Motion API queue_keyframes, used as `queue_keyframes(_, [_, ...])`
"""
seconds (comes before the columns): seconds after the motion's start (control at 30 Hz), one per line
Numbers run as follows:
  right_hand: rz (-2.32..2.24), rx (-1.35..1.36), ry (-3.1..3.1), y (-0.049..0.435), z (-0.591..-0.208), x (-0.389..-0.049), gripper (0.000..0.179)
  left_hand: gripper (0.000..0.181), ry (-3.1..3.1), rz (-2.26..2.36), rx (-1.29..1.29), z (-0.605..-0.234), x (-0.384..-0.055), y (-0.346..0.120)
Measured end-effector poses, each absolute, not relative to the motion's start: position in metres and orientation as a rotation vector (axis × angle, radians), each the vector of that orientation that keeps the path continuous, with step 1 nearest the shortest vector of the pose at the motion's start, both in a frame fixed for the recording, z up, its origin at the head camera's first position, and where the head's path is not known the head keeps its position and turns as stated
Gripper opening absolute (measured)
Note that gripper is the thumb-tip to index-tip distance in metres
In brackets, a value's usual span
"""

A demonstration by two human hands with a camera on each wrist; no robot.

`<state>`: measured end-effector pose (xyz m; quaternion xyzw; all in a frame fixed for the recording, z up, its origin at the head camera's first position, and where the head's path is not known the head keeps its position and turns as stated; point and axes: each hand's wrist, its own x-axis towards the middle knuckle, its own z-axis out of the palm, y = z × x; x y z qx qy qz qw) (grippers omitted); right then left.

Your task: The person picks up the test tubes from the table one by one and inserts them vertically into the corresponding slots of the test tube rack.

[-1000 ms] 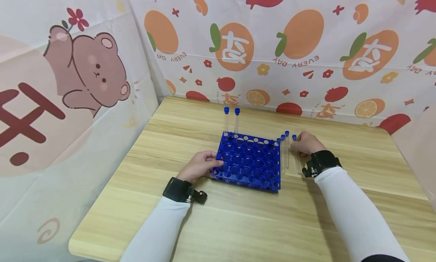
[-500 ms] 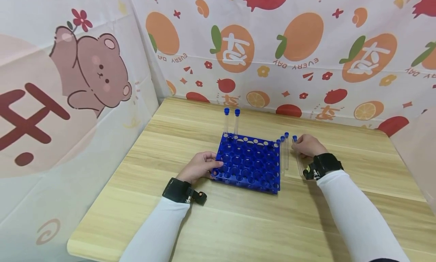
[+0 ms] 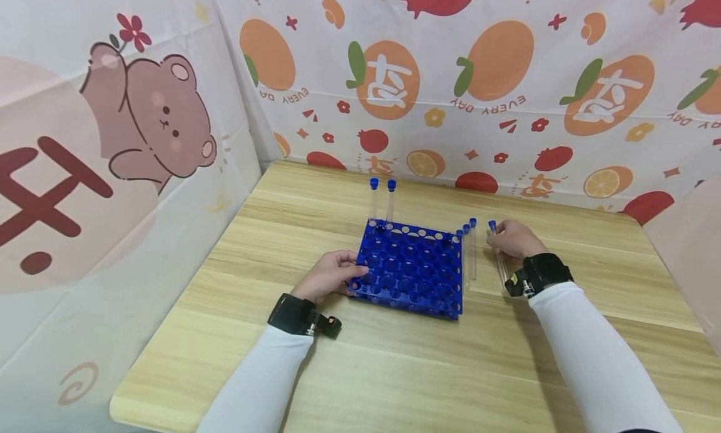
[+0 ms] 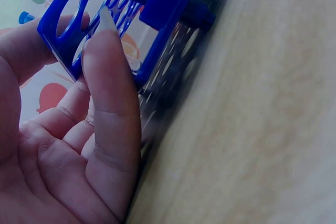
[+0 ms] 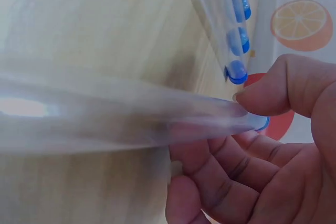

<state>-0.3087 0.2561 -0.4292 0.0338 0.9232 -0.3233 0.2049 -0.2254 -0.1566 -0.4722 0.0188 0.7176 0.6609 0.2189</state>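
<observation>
In the head view, my left hand grips the left edge of a blue test tube rack. The left wrist view has its thumb against the rack's side. To the right of the rack, my right hand pinches a clear, blue-capped test tube near the cap. In the right wrist view, that tube runs between thumb and fingers. Several capped tubes are along the rack's right side; whether they sit on the table or in anything is unclear. Two tubes stand upright in the rack's back left corner.
A wood-grain table lies under everything. Behind it hangs a fruit-print cloth, and a bear-print cloth covers the left side. Both wrists wear black bands with small cameras.
My right hand has shifted slightly right with the test tube, which now stands farther from the other tubes and leans more. My left hand and the rack look unmoved.
</observation>
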Motion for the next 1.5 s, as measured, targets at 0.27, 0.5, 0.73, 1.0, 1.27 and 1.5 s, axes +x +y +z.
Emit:
queue_keyframes(0.27, [-0.847,0.069,2.639,0.252,-0.419,-0.309,0.055,0.03,1.998,1.828,0.065,-0.47,-0.225,-0.157])
queue_keyframes(0.5, [-0.916,-0.022,2.685,0.239,-0.405,-0.307,0.057,0.031,1.995,1.836,0.068,-0.471,-0.226,-0.157])
queue_keyframes(0.73, [-0.935,-0.088,2.721,0.224,-0.391,-0.302,0.061,0.03,1.994,1.84,0.068,-0.472,-0.226,-0.157])
queue_keyframes(1.0, [-0.948,-0.147,2.752,0.214,-0.384,-0.296,0.061,0.03,1.997,1.836,0.065,-0.474,-0.225,-0.157])
queue_keyframes(1.27, [-0.979,-0.255,2.825,0.203,-0.381,-0.294,0.059,0.033,2.008,1.817,0.061,-0.475,-0.225,-0.157])
queue_keyframes(1.5, [-0.999,-0.339,2.909,0.191,-0.374,-0.293,0.057,0.034,2.006,1.818,0.064,-0.472,-0.225,-0.158])
